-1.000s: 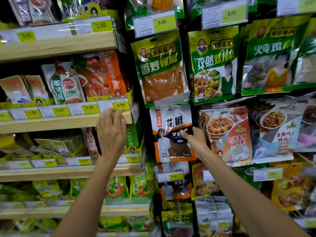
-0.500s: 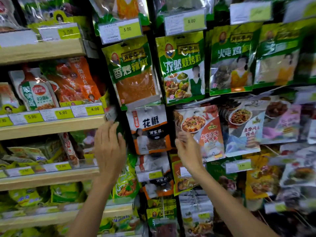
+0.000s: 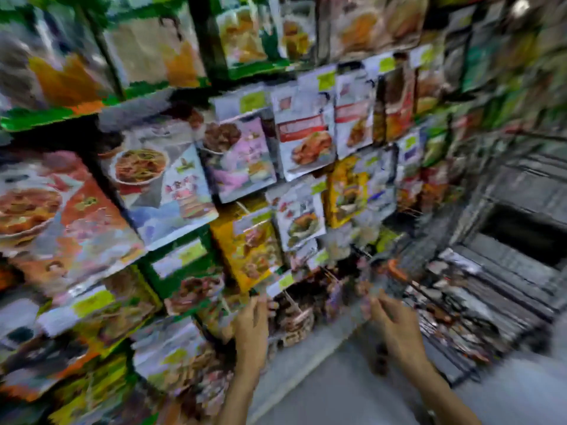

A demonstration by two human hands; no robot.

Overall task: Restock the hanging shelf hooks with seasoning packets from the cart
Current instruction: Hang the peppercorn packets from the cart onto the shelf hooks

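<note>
Head view, heavily blurred: no packet writing or brand is readable. Hanging seasoning packets (image 3: pixel 242 161) fill nine to one o'clock. Left hand (image 3: pixel 252 325) and right hand (image 3: pixel 395 329) reach low; their grip cannot be told. Cart (image 3: pixel 478 289) at three o'clock.

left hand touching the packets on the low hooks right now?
Cannot tell. In the head view the left hand overlaps the hanging packets low on the rack, but motion blur hides any contact or gap.
</note>
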